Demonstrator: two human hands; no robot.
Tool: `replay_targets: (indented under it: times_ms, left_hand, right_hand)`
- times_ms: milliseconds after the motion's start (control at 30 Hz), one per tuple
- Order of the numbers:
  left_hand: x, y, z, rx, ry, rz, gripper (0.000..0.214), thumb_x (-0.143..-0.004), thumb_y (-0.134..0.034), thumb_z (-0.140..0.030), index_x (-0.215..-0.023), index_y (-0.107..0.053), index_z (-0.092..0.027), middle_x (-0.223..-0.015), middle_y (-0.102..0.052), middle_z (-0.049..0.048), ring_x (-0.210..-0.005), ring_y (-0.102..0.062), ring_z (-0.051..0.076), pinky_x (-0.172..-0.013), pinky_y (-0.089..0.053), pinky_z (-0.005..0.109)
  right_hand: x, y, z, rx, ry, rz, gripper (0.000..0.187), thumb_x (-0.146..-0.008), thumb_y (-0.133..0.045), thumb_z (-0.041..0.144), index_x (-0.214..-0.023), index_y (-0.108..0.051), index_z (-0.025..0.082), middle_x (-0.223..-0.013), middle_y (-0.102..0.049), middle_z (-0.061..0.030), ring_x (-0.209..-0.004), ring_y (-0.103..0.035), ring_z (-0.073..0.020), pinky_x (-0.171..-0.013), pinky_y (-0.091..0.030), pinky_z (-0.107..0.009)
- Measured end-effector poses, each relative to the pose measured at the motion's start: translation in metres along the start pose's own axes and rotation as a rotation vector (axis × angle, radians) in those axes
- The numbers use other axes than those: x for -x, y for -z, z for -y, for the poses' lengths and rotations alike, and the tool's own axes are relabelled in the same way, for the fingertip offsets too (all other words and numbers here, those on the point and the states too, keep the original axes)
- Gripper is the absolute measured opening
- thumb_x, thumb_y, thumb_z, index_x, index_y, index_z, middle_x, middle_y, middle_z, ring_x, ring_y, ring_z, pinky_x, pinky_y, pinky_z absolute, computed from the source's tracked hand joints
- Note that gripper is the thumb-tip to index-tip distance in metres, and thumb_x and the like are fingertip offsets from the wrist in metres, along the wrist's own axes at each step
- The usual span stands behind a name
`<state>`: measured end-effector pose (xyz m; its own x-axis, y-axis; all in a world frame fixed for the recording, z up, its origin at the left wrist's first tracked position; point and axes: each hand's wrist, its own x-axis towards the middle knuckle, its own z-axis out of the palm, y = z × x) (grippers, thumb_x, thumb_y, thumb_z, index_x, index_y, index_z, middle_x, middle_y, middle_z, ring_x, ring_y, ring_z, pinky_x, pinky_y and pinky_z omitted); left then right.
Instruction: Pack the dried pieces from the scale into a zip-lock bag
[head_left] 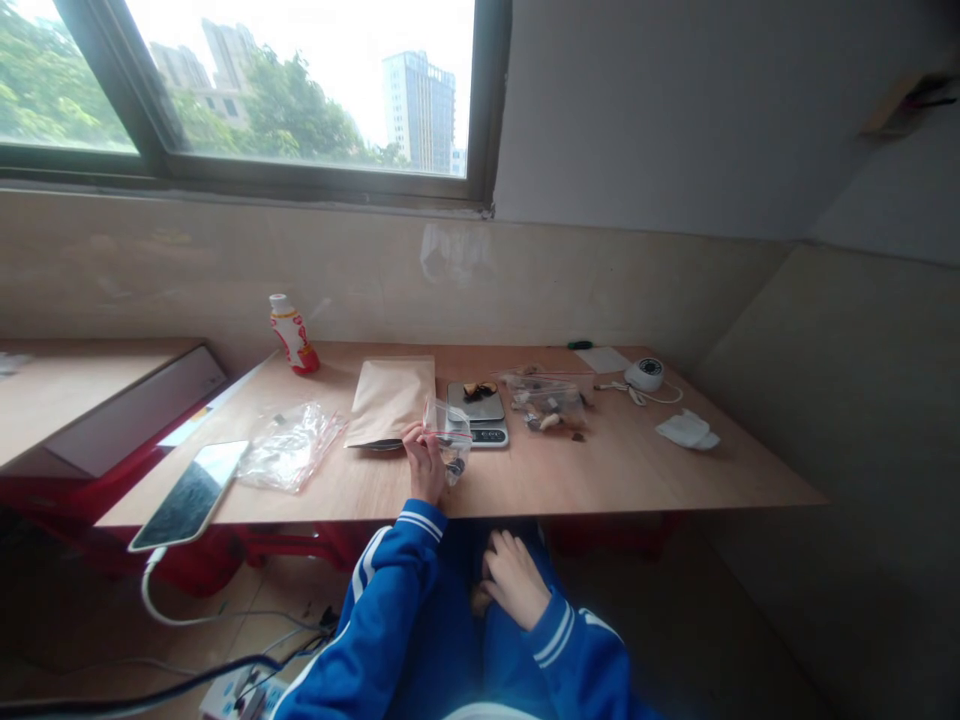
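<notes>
- Left hand (424, 464) is seen raised at the near edge of the desk (637, 470); its fingers (412, 436) are closed on the left side of a small zip bag (452, 442).
- The small zip bag is held upright just above the desk edge, directly in front of the scale (481, 412). It is clear, with a red strip along its top; dark pieces are seen at its bottom.
- Right hand (514, 580) is noted below desk level, resting on the lap with the fingers loosely curled. A small brownish spot is seen at the fingertips; whether anything is held cannot be told.
- Both arms are covered by blue sleeves with white stripes at the cuffs.
- Scale: a few dark and light pieces lie on its platform. The display is too small to be read.
- A brown paper pouch (391, 400) lies flat just left of the scale, behind the left hand.
- A larger clear bag (546, 404) with mixed pieces inside lies just right of the scale.
- A heap of empty clear bags (289, 446) lies further left, near a phone (190, 495) set on the desk's left corner with a white cable attached.
- A small red-and-white bottle (292, 336) stands upright at the back left.
- A round white device (645, 373) and a crumpled white tissue (686, 430) are at the right.
</notes>
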<state>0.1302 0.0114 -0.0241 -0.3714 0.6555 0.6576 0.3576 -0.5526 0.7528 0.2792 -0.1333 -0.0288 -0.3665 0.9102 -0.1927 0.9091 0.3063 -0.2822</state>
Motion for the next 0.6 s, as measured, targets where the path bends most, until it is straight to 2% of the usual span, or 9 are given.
replay_targets:
  times_ms: [133,233,333,400,467,533,600]
  left_hand:
    - [-0.001,0.001,-0.002,-0.002,-0.002,-0.005,0.016,-0.094,-0.034,-0.034,-0.101,-0.035,-0.02,-0.111,-0.042,0.0122,-0.083,-0.054,0.016,-0.073,-0.049,0.038]
    - [0.0,0.001,-0.002,-0.016,0.013,0.007,0.016,-0.094,-0.033,-0.033,-0.101,-0.036,-0.019,-0.112,-0.042,0.0131,-0.084,-0.054,0.017,-0.074,-0.049,0.04]
    - [0.0,0.001,-0.002,-0.033,0.04,0.016,0.017,-0.094,-0.032,-0.034,-0.101,-0.036,-0.019,-0.113,-0.042,0.0139,-0.083,-0.055,0.017,-0.074,-0.05,0.04]
    - [0.0,0.001,0.0,-0.033,0.046,0.014,0.017,-0.094,-0.032,-0.034,-0.102,-0.036,-0.019,-0.113,-0.042,0.0141,-0.083,-0.055,0.017,-0.073,-0.05,0.04]
    - [0.0,0.001,0.001,-0.033,0.039,0.01,0.017,-0.093,-0.033,-0.033,-0.102,-0.036,-0.019,-0.113,-0.043,0.014,-0.083,-0.055,0.017,-0.073,-0.05,0.04]
    - [0.001,0.001,0.003,-0.034,0.033,0.013,0.017,-0.093,-0.033,-0.033,-0.102,-0.036,-0.019,-0.114,-0.042,0.014,-0.084,-0.055,0.017,-0.074,-0.05,0.041]
    - [0.001,0.001,0.005,-0.038,0.03,0.02,0.018,-0.094,-0.032,-0.034,-0.102,-0.036,-0.019,-0.115,-0.042,0.0145,-0.085,-0.055,0.018,-0.074,-0.051,0.041]
  right_hand:
    - [0.002,-0.003,0.002,-0.004,-0.015,-0.014,0.031,-0.083,-0.059,0.029,-0.108,-0.065,0.012,-0.131,-0.051,-0.0213,-0.124,-0.045,-0.0358,-0.102,-0.035,-0.049]
    - [0.002,-0.01,0.005,-0.002,-0.011,0.037,0.05,-0.075,-0.067,0.037,-0.116,-0.061,0.009,-0.136,-0.046,-0.0241,-0.128,-0.04,-0.0383,-0.105,-0.03,-0.052]
    - [0.001,-0.013,0.007,0.013,-0.016,0.098,0.054,-0.07,-0.072,0.031,-0.118,-0.059,0.009,-0.138,-0.044,-0.0241,-0.13,-0.038,-0.0371,-0.107,-0.027,-0.051]
    - [0.001,-0.012,0.007,0.001,-0.024,0.095,0.049,-0.071,-0.071,0.027,-0.115,-0.061,0.009,-0.137,-0.044,-0.0238,-0.129,-0.038,-0.0368,-0.106,-0.027,-0.051]
    - [0.001,-0.005,0.004,-0.036,-0.028,0.065,0.036,-0.072,-0.069,0.026,-0.105,-0.065,0.013,-0.129,-0.052,-0.02,-0.123,-0.044,-0.0355,-0.101,-0.032,-0.05]
    - [0.0,0.01,-0.001,-0.131,-0.006,0.054,0.02,-0.072,-0.069,0.024,-0.091,-0.066,0.017,-0.108,-0.063,-0.0125,-0.106,-0.056,-0.0297,-0.091,-0.041,-0.043]
    - [-0.003,0.035,-0.007,-0.308,0.065,0.068,0.013,-0.071,-0.071,0.025,-0.081,-0.065,0.018,-0.084,-0.065,-0.0041,-0.081,-0.06,-0.0206,-0.076,-0.046,-0.032]
